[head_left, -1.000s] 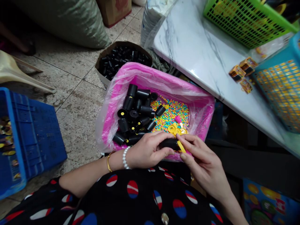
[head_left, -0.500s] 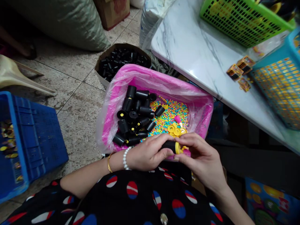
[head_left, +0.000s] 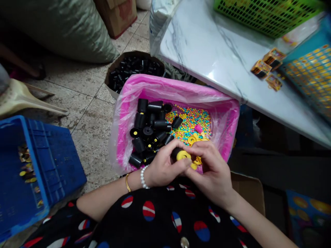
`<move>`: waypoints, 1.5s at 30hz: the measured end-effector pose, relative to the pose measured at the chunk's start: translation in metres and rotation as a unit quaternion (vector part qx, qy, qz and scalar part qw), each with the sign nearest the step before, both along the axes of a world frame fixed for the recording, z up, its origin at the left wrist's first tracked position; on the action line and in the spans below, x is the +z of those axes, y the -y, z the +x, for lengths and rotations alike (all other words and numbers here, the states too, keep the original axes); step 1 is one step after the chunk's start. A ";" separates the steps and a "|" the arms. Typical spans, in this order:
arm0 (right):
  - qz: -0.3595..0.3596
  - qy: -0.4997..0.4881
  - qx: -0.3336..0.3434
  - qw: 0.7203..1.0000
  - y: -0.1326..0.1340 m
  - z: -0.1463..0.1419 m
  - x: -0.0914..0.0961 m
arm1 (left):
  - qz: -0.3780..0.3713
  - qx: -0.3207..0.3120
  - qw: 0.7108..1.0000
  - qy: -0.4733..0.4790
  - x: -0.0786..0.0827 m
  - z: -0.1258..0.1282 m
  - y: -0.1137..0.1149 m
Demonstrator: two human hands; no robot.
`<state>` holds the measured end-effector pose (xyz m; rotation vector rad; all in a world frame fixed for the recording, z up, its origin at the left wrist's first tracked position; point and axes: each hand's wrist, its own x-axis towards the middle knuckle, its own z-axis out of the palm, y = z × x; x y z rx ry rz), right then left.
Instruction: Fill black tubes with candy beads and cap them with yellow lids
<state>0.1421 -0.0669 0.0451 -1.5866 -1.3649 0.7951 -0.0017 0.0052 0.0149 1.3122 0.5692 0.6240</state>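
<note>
My left hand (head_left: 164, 165) is wrapped round a small black plastic cylinder (head_left: 176, 151), its yellow ring-shaped cap (head_left: 184, 156) tilted up toward me. My right hand (head_left: 213, 168) closes in from the other side, its fingertips at the cap's edge; its thumb tip is partly hidden. Both hands are over the near side of a pink basket (head_left: 234, 119) lined with clear plastic. Inside are several black cylinders (head_left: 139, 120) on the left, small multicoloured candy balls (head_left: 191, 117), loose yellow caps (head_left: 192, 139) and a small pink piece (head_left: 198, 128).
Behind the basket stands a carton of black cylinders (head_left: 134, 67). A marble-patterned table (head_left: 196, 44) bears a green basket (head_left: 263, 17), a blue basket (head_left: 310, 69) and small printed boxes (head_left: 261, 69). At left are a blue crate (head_left: 59, 162) and a plastic stool (head_left: 23, 98).
The cylinder has turned so that its yellow cap faces up toward me. My right hand has moved left, nearer my left hand. The whole view has shifted slightly.
</note>
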 end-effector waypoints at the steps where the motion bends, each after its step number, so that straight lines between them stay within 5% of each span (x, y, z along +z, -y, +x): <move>1: -0.029 -0.071 -0.009 0.997 -0.001 0.000 0.000 | 0.014 0.027 0.999 0.024 0.001 0.000 0.000; 5: -0.128 -0.347 -0.004 0.929 -0.005 -0.001 0.000 | 0.156 0.073 0.983 0.068 0.001 -0.004 -0.003; 10: -0.214 -0.421 0.096 0.876 -0.008 0.002 0.006 | 0.285 0.051 0.956 0.043 0.000 -0.007 -0.006; 13: -0.221 -0.398 0.131 0.881 -0.005 0.005 0.012 | 0.309 0.023 0.950 0.049 0.002 -0.007 -0.005; 19: -0.117 -0.325 0.137 0.929 0.012 0.001 0.014 | 0.316 -0.020 0.945 0.087 0.010 -0.004 -0.002; 24: -0.050 -0.219 0.103 0.969 0.006 -0.005 0.001 | 0.252 0.018 0.961 0.114 0.000 0.000 0.000; 27: -0.089 -0.254 0.074 0.960 -0.001 -0.007 0.000 | 0.216 0.046 0.969 0.115 -0.001 -0.001 -0.002; 31: -0.123 -0.263 0.045 0.956 -0.005 -0.012 -0.002 | 0.106 0.008 0.992 0.064 0.006 -0.002 -0.003; 35: -0.126 -0.259 -0.022 0.957 -0.011 -0.023 -0.017 | -0.001 0.106 0.994 0.016 -0.003 0.007 0.003; 37: -0.150 -0.325 -0.046 0.933 -0.016 -0.028 -0.025 | -0.082 0.132 0.988 0.012 -0.010 0.012 0.006; 40: -0.208 -0.473 -0.048 0.855 -0.022 -0.026 -0.027 | -0.232 0.083 0.968 0.059 -0.015 0.015 0.008; 43: -0.230 -0.563 -0.050 0.792 -0.022 -0.014 -0.017 | -0.265 0.016 0.956 0.122 -0.012 0.012 0.008; 45: -0.246 -0.606 -0.008 0.756 -0.017 -0.005 -0.012 | -0.263 0.028 0.955 0.138 -0.009 0.011 0.008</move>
